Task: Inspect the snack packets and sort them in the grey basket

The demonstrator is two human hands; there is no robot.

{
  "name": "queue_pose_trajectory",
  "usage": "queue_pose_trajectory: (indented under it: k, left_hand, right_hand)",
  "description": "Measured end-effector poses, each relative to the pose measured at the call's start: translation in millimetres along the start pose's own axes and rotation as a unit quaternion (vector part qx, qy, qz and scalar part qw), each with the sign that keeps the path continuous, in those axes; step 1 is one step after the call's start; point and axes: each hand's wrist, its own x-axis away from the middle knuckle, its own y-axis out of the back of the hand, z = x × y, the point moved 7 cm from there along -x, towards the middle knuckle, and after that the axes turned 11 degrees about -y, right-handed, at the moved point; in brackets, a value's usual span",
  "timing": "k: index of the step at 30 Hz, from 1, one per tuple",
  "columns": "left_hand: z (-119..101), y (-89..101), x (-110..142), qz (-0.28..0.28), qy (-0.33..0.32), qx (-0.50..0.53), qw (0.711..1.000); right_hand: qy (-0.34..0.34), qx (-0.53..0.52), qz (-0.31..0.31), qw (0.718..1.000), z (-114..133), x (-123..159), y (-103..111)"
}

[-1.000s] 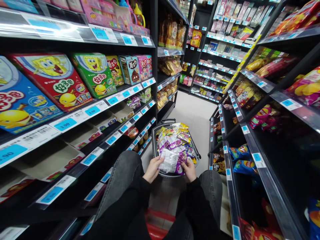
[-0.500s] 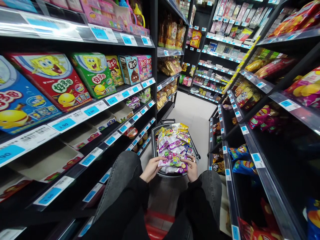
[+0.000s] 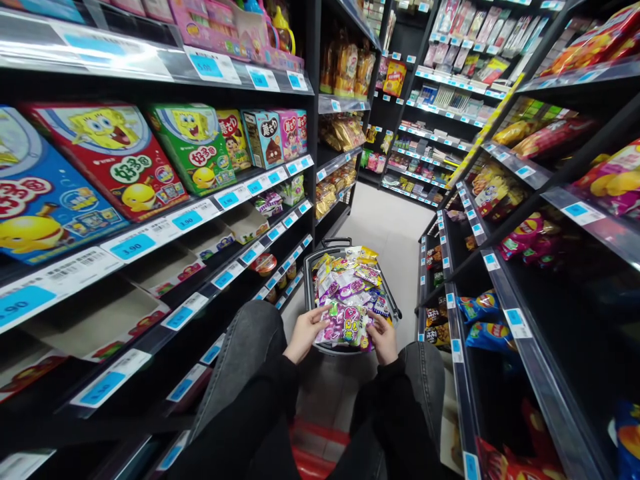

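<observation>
Between my two hands is a purple and white candy bag [image 3: 344, 325] with grape pictures, its printed face turned up toward me. My left hand [image 3: 304, 335] pinches its left edge, and my right hand [image 3: 384, 340] grips the right edge. The bag is over the near end of a dark shopping basket [image 3: 394, 303], which stands on the floor between my knees. Several other small candy bags [image 3: 350, 285], purple, yellow and white, fill the basket in a loose heap. The bag in my hands hides part of that heap.
Shelves with snack boxes [image 3: 193, 150] line the left side, above partly filled cardboard trays [image 3: 95, 313]. On the right, racks hold chip bags [image 3: 487, 333]. The tiled floor [image 3: 385, 217] runs ahead to a far shelf of stationery [image 3: 450, 103]. A red seat edge [image 3: 315, 460] shows below me.
The candy bag has been tilted up, so more of its printed front faces me. Both hands stay on its edges, the left slightly higher. The view has shifted slightly.
</observation>
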Motion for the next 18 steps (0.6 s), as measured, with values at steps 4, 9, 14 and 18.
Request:
queue_pose_trajectory:
  k: [4, 9, 14, 18]
  left_hand:
    - [-2, 5.6, -4, -0.025, -0.012, -0.013, 1.000]
    - [-3, 18.3, -10, -0.061, -0.019, -0.036, 0.997]
    - [-8, 18.0, -7, -0.049, -0.035, -0.057, 0.997]
    - [-9, 20.4, -7, -0.083, -0.051, -0.107, 0.989]
  right_hand:
    - [-0.030, -0.022, -0.026, 0.999, -2, -1, -3]
    - [-0.058, -0.071, -0.040, 0.995, -10, -1, -12]
    - [-0.104, -0.087, 0.065, 0.989, -20, 1, -30]
    - [-0.056, -0.017, 0.010, 0.998, -15, -5, -21]
